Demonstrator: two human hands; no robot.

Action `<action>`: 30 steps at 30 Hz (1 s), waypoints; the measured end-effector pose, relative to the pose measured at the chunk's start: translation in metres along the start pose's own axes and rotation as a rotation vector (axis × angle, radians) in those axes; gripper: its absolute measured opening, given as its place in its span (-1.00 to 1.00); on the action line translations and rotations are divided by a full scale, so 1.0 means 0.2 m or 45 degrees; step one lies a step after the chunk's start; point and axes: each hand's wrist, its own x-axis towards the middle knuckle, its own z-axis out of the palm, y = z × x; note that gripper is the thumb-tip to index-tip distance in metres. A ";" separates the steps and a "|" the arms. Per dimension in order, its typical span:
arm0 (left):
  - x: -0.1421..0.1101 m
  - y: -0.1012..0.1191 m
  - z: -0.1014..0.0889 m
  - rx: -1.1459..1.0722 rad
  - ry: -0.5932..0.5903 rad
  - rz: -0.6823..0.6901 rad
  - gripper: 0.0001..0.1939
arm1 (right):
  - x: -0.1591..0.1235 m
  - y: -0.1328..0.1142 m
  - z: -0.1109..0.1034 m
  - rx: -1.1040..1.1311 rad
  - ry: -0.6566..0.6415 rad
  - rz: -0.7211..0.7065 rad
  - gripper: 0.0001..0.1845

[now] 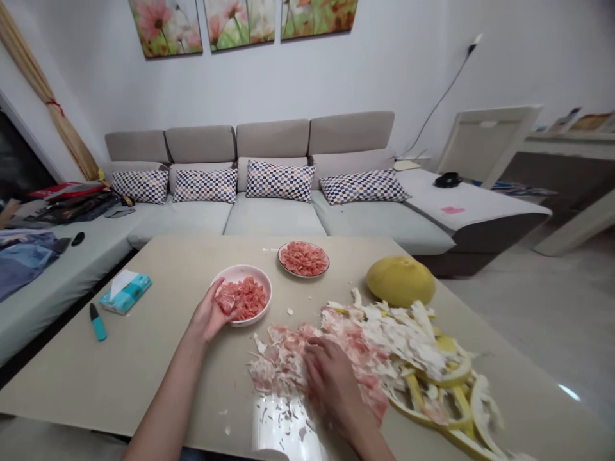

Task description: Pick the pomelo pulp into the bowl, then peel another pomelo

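Observation:
My left hand [211, 314] reaches over the near rim of a pink bowl [250, 274] of peeled pomelo flesh, its fingers closed on a piece of pomelo flesh [225, 301]. My right hand [331, 381] lies palm down on the pile of pith and membrane scraps [384, 333], fingers curled into the scraps; what they hold, if anything, is hidden. A second plate of pink flesh [303, 258] stands further back. A whole yellow pomelo [400, 280] sits to the right.
Thick yellow peel strips [456, 397] lie at the table's near right. A teal knife [97, 321] and a tissue pack [125, 291] lie at the left. A grey corner sofa [273, 214] with checkered pillows stands behind the beige table [144, 352].

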 end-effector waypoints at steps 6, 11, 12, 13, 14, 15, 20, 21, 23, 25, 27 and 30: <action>-0.07 -0.04 0.04 -0.092 -0.087 0.000 -0.71 | 0.07 -0.15 0.03 0.158 0.031 -0.018 -0.57; -0.19 -0.16 0.07 -0.210 -0.152 -0.037 -0.75 | 0.22 -0.34 0.08 0.432 -0.045 -0.196 -0.50; -0.21 -0.18 0.08 -0.214 -0.164 -0.037 -0.74 | 0.25 -0.37 0.09 0.466 -0.053 -0.234 -0.50; -0.23 -0.20 0.08 -0.210 -0.164 -0.032 -0.73 | 0.28 -0.39 0.10 0.491 -0.058 -0.263 -0.53; -0.24 -0.21 0.08 -0.201 -0.161 -0.025 -0.71 | 0.32 -0.41 0.11 0.507 -0.059 -0.290 -0.57; -0.25 -0.22 0.08 -0.193 -0.161 -0.019 -0.69 | 0.35 -0.41 0.12 0.517 -0.059 -0.312 -0.61; -0.25 -0.22 0.06 -0.122 -0.187 0.107 -0.51 | 0.48 -0.42 0.16 0.675 -0.013 -0.265 -0.72; -0.25 -0.23 0.05 -0.081 -0.169 0.180 -0.46 | 0.50 -0.43 0.17 0.743 -0.001 -0.203 -0.73; -0.23 -0.24 0.04 -0.001 -0.109 0.341 -0.37 | 0.55 -0.45 0.17 0.864 -0.022 -0.090 -0.76; -0.20 -0.23 0.01 0.070 -0.065 0.450 -0.44 | 0.60 -0.48 0.17 0.926 -0.091 -0.042 -0.80; -0.17 -0.22 -0.01 0.135 -0.071 0.499 -0.60 | 0.64 -0.51 0.17 0.942 -0.155 -0.037 -0.77; -0.14 -0.19 -0.06 0.212 -0.082 0.559 -0.70 | 0.67 -0.54 0.18 0.958 -0.211 -0.038 -0.72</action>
